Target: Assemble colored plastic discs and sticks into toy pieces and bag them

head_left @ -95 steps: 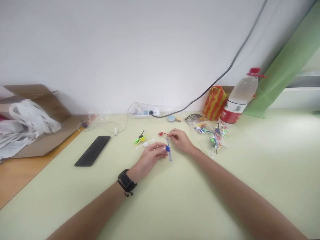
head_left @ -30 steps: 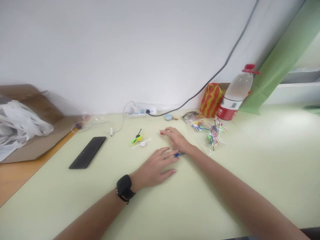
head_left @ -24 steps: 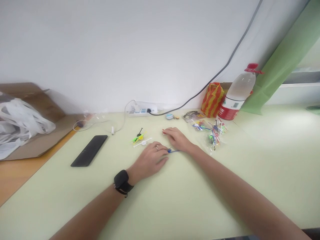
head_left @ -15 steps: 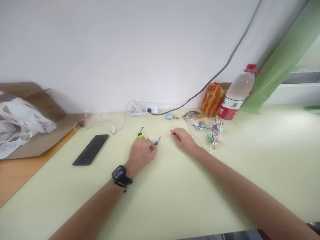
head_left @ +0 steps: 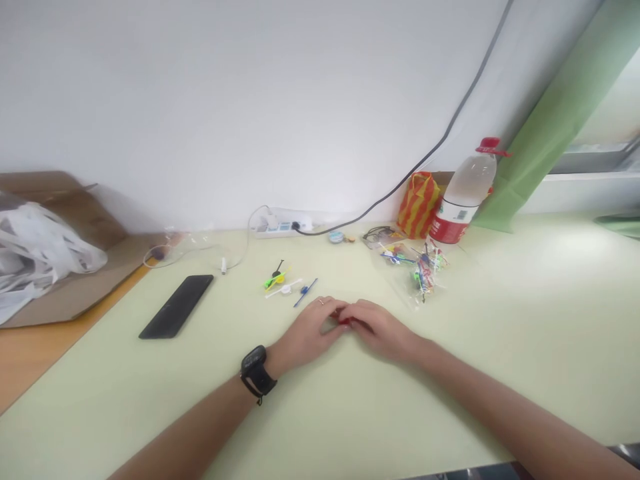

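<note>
Near the middle of the table, my left hand [head_left: 313, 330] and my right hand [head_left: 377, 327] meet at the fingertips. Both pinch a small red piece [head_left: 343, 319], mostly covered by the fingers. Just beyond my left hand lies a blue stick-like piece [head_left: 305, 291]. Beside it are a white piece [head_left: 286, 289], a yellow and green pair [head_left: 273, 280] and a black piece [head_left: 278, 272]. Clear plastic bags with colourful pieces [head_left: 424, 277] rest beyond my right hand.
A black phone [head_left: 177, 307] lies at the left of the pale green table [head_left: 310, 413]. Along the wall are a power strip [head_left: 283, 224], a striped bag [head_left: 418, 205] and a large bottle [head_left: 463, 197]. Cardboard [head_left: 75, 290] with white plastic bags [head_left: 47, 247] sits at far left.
My left hand has let go of the blue piece and moved right and nearer. My right hand has come nearer with the red piece, and both hands now meet on it.
</note>
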Tool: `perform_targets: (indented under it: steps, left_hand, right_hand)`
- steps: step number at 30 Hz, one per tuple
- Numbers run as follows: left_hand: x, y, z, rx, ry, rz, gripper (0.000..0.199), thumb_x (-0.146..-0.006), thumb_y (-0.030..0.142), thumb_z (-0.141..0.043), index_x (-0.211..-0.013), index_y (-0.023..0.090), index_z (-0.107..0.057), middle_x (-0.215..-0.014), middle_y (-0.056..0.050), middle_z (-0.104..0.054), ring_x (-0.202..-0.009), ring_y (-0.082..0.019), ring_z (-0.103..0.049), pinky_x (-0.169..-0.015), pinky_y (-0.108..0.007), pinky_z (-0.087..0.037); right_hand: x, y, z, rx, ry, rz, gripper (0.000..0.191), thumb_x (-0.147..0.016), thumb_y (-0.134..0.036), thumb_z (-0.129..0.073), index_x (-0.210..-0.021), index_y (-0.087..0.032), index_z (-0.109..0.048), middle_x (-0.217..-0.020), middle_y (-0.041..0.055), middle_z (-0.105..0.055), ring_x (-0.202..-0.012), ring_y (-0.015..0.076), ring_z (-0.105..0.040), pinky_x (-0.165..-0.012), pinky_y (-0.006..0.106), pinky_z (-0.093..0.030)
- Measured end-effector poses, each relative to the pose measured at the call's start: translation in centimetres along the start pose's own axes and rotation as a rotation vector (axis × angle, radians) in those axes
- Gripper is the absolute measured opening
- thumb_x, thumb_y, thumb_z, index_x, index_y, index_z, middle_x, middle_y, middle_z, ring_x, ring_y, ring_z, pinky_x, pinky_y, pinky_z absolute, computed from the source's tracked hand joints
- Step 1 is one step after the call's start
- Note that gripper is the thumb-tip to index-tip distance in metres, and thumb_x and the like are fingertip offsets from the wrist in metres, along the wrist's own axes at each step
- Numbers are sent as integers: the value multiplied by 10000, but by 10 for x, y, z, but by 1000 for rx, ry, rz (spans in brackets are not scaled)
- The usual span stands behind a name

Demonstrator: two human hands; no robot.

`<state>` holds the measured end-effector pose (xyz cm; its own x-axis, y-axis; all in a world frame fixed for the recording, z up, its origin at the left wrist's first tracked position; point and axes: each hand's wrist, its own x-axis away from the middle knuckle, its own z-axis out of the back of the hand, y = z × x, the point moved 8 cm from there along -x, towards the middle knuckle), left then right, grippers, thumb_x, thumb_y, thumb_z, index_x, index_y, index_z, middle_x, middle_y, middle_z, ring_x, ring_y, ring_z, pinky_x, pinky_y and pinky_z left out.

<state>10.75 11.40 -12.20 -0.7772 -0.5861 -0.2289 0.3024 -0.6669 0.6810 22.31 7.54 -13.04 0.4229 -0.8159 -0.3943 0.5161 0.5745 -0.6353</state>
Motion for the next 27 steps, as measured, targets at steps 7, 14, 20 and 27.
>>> perform_targets:
  steps: [7, 14, 20, 27]
  left_hand:
    - [-1, -11, 4, 79, 25, 40, 228, -972, 319, -653, -1194, 273, -679, -1167, -35, -722, -1058, -225, -639, -952, -366, -494]
    - [-2, -11, 6, 140, 29, 61, 235, -949, 342, -676, -1166, 256, -700, -1141, -42, -735, -1020, -223, -647, -944, -366, -511]
    - [-2, -12, 7, 189, 23, 69, 252, -918, 355, -713, -1140, 235, -713, -1103, -56, -737, -986, -222, -649, -917, -366, -522]
    - [-1, -12, 8, 176, 27, 43, 132, -919, 330, -717, -1005, 230, -730, -1022, -49, -723, -983, -209, -663, -918, -343, -518]
  right_hand:
    - [2, 3, 4, -15, -2, 13, 327, -981, -31, -457, -1132, -253, -645, -1110, 48, -729, -997, 194, -662, -884, 327, -525]
    - [3, 6, 7, 46, -3, -15, 349, -1020, -81, -418, -1245, -251, -622, -1063, 70, -724, -939, 208, -667, -844, 355, -542]
    - [0, -7, 11, -6, 2, 34, 303, -1004, -79, -430, -1160, -247, -628, -1160, 91, -693, -1028, 214, -657, -881, 363, -546]
    - [4, 0, 16, 69, -64, -78, 65, -976, -275, -651, -930, -230, -645, -899, 36, -676, -817, 191, -633, -713, 306, -497]
